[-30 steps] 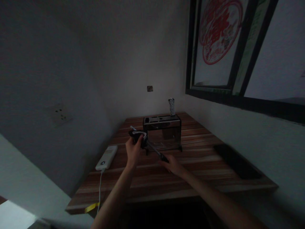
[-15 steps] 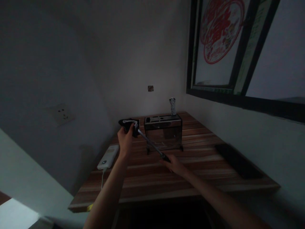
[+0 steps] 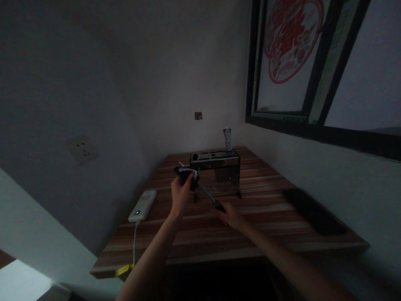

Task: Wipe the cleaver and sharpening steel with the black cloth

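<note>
My left hand [image 3: 181, 190] grips a dark, cloth-like piece [image 3: 189, 176] with a pale edge, thumb on top and fingers beneath. It is wrapped around or pressed against a thin metal rod [image 3: 206, 194]; which, I cannot tell. The rod's far tip pokes out beyond the dark piece at upper left. My right hand [image 3: 231, 215] is closed on the rod's black handle at the lower right end. Just behind the rod stands a clear-sided box [image 3: 213, 177] with a black frame and a slotted, shiny top.
A foil-like silvery cylinder [image 3: 228, 140] stands at the box's back right. On the wooden table [image 3: 194, 240] lie a white power bank [image 3: 143, 206] with a cable at left and a flat black object [image 3: 313, 211] at right. Walls enclose the back, left and right.
My left hand has slid the dark piece along the rod, right and down toward the handle, exposing the rod's far tip. My right hand has stayed nearly in place.
</note>
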Available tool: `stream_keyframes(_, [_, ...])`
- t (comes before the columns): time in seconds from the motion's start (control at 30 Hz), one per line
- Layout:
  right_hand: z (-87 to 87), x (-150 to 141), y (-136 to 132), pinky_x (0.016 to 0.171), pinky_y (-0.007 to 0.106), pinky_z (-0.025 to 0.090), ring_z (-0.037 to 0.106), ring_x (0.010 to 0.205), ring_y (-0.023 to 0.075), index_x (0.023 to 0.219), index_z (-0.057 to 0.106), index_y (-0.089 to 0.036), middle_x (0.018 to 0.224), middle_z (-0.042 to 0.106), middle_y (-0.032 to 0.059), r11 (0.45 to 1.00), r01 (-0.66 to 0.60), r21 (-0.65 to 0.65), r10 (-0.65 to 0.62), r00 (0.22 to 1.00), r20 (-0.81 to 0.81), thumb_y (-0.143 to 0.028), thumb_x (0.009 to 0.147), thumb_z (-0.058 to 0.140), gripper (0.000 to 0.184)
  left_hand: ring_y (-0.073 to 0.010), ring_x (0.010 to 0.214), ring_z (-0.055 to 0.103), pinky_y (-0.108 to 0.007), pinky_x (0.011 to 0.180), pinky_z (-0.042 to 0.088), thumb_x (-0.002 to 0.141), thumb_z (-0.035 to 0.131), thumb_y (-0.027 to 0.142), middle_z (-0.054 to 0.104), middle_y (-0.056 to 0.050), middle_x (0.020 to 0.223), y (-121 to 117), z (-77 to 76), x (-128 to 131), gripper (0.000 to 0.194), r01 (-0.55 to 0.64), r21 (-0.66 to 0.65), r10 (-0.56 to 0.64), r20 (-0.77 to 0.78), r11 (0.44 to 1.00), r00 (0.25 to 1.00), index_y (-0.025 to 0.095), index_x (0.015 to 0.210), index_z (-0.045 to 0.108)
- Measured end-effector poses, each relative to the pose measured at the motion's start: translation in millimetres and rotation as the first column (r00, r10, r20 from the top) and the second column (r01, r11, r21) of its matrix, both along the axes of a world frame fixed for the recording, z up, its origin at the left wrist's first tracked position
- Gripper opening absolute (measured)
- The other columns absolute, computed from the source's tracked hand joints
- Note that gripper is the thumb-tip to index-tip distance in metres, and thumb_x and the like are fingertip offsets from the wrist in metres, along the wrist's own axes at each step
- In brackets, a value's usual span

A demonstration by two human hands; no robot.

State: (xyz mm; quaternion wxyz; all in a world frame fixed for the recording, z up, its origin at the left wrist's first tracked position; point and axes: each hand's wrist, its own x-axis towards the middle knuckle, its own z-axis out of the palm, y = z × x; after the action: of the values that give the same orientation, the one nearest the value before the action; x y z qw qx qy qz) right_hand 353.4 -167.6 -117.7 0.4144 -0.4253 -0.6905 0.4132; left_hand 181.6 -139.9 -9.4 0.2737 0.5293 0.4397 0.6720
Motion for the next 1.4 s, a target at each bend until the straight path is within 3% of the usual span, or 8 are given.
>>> stream_keyframes(0.27, [1.4, 1.2, 1.2, 0.033, 0.017, 0.024, 0.035, 0.034, 0.0064, 0.070, 0.051, -0.016, 0.042, 0.039, -0.0081, 1.000, -0.017, 0.024, 0.018, 0.999, -0.037, -0.042, 0.077, 0.051, 0.027, -0.0197, 0.071, 0.062, -0.027, 0.063, 0.048, 0.066, 0.065, 0.035, 0.068, -0.008, 0.076, -12.4, -60.3, 31.6, 0.025, 0.246, -0.194, -0.283, -0.192, 0.950, 0.940, 0.012, 0.077, 0.064])
stream_keyframes(0.37, [-1.3, 2.1, 2.4, 0.034, 0.017, 0.026, 0.036, 0.035, 0.0065, 0.071, 0.052, -0.016, 0.045, 0.042, -0.0072, 0.999, -0.021, 0.027, 0.022, 0.999, -0.030, -0.038, 0.076, 0.052, 0.023, -0.0207, 0.078, 0.063, -0.029, 0.068, 0.048, 0.067, 0.065, 0.032, 0.068, -0.009, 0.084, -15.1, -71.6, 33.8, 0.026, 0.281, -0.197, -0.317, -0.185, 0.939, 0.930, 0.012, 0.083, 0.063])
stream_keyframes(0.87, [6.2, 0.5, -2.5, 0.043, 0.019, 0.033, 0.042, 0.041, 0.0093, 0.071, 0.057, -0.015, 0.042, 0.043, -0.0061, 0.999, 0.019, 0.029, -0.019, 1.000, -0.010, -0.031, 0.075, 0.055, 0.017, -0.0206, 0.082, 0.062, -0.029, 0.072, 0.047, 0.069, 0.063, 0.033, 0.067, -0.009, 0.088, -14.1, -75.3, 31.5, 0.030, 0.285, -0.178, -0.319, -0.204, 0.942, 0.926, 0.012, 0.090, 0.061])
stream_keyframes(1.07, [10.1, -2.0, -3.0, 0.045, 0.020, 0.033, 0.040, 0.042, 0.0091, 0.076, 0.060, -0.013, 0.043, 0.041, -0.0062, 0.999, 0.000, 0.048, 0.002, 1.000, -0.030, -0.037, 0.077, 0.054, 0.025, -0.0192, 0.074, 0.062, -0.027, 0.066, 0.047, 0.069, 0.062, 0.036, 0.067, -0.006, 0.077, -10.9, -73.2, 26.7, 0.029, 0.230, -0.156, -0.258, -0.195, 0.961, 0.946, 0.011, 0.083, 0.061])
stream_keyframes(1.27, [7.8, -2.9, -1.3, 0.043, 0.020, 0.031, 0.039, 0.040, 0.0087, 0.087, 0.062, -0.012, 0.043, 0.041, -0.0065, 0.999, -0.006, 0.045, 0.006, 1.000, -0.019, -0.045, 0.075, 0.056, 0.036, -0.0180, 0.070, 0.061, -0.025, 0.063, 0.047, 0.069, 0.062, 0.038, 0.066, -0.005, 0.075, -5.1, -60.4, 15.6, 0.030, 0.160, -0.096, -0.171, -0.121, 0.982, 0.978, 0.011, 0.081, 0.062])
stream_keyframes(1.4, [4.7, -2.7, -0.3, 0.041, 0.019, 0.026, 0.035, 0.038, 0.0073, 0.072, 0.057, -0.014, 0.042, 0.039, -0.0072, 0.999, -0.003, 0.035, 0.003, 1.000, -0.001, -0.047, 0.076, 0.055, 0.033, -0.0184, 0.069, 0.061, -0.025, 0.060, 0.047, 0.068, 0.062, 0.039, 0.066, -0.005, 0.073, -1.0, -45.2, 4.6, 0.031, 0.086, -0.076, -0.092, -0.089, 0.993, 0.992, 0.011, 0.080, 0.063])
